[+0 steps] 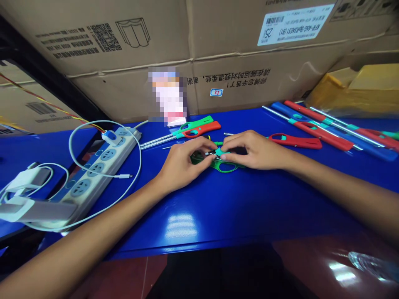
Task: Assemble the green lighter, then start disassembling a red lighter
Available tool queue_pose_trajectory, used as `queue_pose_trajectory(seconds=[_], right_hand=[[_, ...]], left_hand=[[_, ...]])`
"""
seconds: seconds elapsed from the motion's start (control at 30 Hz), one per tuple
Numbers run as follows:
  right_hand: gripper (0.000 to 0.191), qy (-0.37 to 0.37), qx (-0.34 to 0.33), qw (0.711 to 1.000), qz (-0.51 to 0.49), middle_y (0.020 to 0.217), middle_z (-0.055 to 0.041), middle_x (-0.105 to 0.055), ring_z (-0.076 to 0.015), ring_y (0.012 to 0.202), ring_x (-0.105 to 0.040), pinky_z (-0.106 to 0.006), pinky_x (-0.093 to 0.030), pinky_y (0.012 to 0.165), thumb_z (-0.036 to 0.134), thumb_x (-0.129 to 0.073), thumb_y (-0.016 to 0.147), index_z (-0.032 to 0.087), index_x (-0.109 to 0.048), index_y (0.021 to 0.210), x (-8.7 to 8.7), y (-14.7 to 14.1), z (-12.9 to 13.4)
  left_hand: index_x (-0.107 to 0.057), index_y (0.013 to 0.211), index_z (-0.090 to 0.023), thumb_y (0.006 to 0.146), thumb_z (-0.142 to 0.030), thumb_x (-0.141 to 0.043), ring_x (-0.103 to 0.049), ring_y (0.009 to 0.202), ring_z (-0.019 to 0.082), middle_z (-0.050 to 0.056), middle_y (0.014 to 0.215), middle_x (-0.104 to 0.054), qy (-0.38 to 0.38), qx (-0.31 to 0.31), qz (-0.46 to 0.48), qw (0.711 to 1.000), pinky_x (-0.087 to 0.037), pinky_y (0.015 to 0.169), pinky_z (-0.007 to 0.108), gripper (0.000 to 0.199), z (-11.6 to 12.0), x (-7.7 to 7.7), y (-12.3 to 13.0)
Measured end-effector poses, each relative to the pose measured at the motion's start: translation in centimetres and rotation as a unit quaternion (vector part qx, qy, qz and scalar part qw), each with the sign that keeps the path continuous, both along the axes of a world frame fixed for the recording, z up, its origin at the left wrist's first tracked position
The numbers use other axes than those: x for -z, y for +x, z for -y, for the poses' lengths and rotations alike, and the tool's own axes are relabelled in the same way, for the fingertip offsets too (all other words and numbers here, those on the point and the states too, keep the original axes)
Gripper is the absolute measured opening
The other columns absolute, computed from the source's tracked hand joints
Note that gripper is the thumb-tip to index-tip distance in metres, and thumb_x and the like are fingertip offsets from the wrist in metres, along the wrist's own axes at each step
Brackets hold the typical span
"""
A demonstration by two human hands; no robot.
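An opened green lighter shell [227,167] lies on the blue table, between and partly under my two hands. My left hand [183,162] has thumb and index finger pinched at the shell's left part, on a small dark part with a metal end. From the other side my right hand [252,151] closes its fingertips on the teal trigger [220,152] of the lighter. Thin wire-like bits show between the fingertips, too small to make out. Fingers cover much of the shell.
Behind my hands lie green and orange lighters [199,128]. A red lighter [293,141] and several long red and blue ones [324,132] lie to the right. A white power strip [96,168] with looped cables is at left. A phone [170,97] leans on the cardboard box [124,79].
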State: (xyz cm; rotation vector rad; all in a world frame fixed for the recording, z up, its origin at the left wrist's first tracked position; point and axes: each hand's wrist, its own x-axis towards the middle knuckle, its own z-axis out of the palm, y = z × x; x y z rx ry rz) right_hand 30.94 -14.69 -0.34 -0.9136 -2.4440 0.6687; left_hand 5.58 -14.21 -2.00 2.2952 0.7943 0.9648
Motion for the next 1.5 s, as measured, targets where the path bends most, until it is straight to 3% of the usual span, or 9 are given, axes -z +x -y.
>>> queue_pose_trajectory(seconds=[0.17,0.3,0.6,0.7,1.03,1.5], right_hand=[[0.032,0.045,-0.001,0.998,0.041,0.09,-0.0053,-0.072,-0.0205,0.085,-0.064,-0.036,-0.045,0.083,0.036,-0.054,0.111,0.018,-0.074,0.093,-0.19,-0.13,-0.11],[0.035,0.073,0.006,0.996,0.052,0.086,-0.0039,-0.063,-0.0189,0.08,-0.059,-0.033,-0.041,0.077,0.036,-0.049,0.113,0.018,-0.067,0.088,-0.16,-0.45,0.1],[0.032,0.091,0.018,0.995,0.035,0.08,-0.0007,-0.057,-0.0158,0.073,-0.053,-0.031,-0.037,0.072,0.034,-0.055,0.11,0.019,-0.063,0.083,0.15,-0.55,0.27],[0.031,0.085,0.013,0.996,0.027,0.08,-0.0006,-0.057,-0.0155,0.072,-0.053,-0.031,-0.037,0.072,0.033,-0.055,0.109,0.018,-0.064,0.083,0.22,-0.54,0.15],[0.03,0.052,0.009,0.998,0.014,0.087,-0.0035,-0.073,-0.0197,0.083,-0.063,-0.034,-0.044,0.082,0.038,-0.057,0.11,0.02,-0.077,0.095,0.25,-0.67,0.14],[0.03,0.088,0.017,0.996,0.023,0.087,-0.0058,-0.073,-0.0192,0.08,-0.064,-0.032,-0.043,0.076,0.038,-0.061,0.109,0.018,-0.082,0.1,0.23,-0.32,0.24]], left_hand=[[-0.073,0.111,-0.018,0.097,-0.019,-0.071,-0.074,0.088,0.013,0.002,0.102,-0.08,-0.003,-0.008,0.003,1.0,-0.058,0.082,0.024,0.014,-0.07,0.12,0.09],[-0.072,0.11,-0.017,0.095,-0.019,-0.072,-0.073,0.086,0.012,0.002,0.101,-0.079,-0.012,-0.009,0.018,1.0,-0.057,0.082,0.024,0.015,-0.13,0.18,0.08],[-0.07,0.12,-0.016,0.097,-0.023,-0.074,-0.071,0.086,0.012,0.003,0.107,-0.078,-0.038,0.016,0.008,0.999,-0.058,0.082,0.025,0.024,0.27,-0.02,0.25],[-0.071,0.117,-0.017,0.098,-0.028,-0.076,-0.071,0.085,0.012,0.002,0.106,-0.078,-0.036,0.001,0.004,0.999,-0.058,0.081,0.025,0.023,0.44,-0.11,0.4],[-0.07,0.112,-0.018,0.095,-0.018,-0.069,-0.071,0.083,0.013,0.002,0.102,-0.077,-0.036,-0.012,0.015,0.999,-0.058,0.08,0.026,0.016,0.51,0.04,0.41],[-0.079,0.108,-0.02,0.092,-0.026,-0.081,-0.078,0.091,0.018,0.003,0.103,-0.083,-0.097,-0.021,0.043,0.994,-0.06,0.083,0.029,0.016,-0.09,0.15,-0.02]])
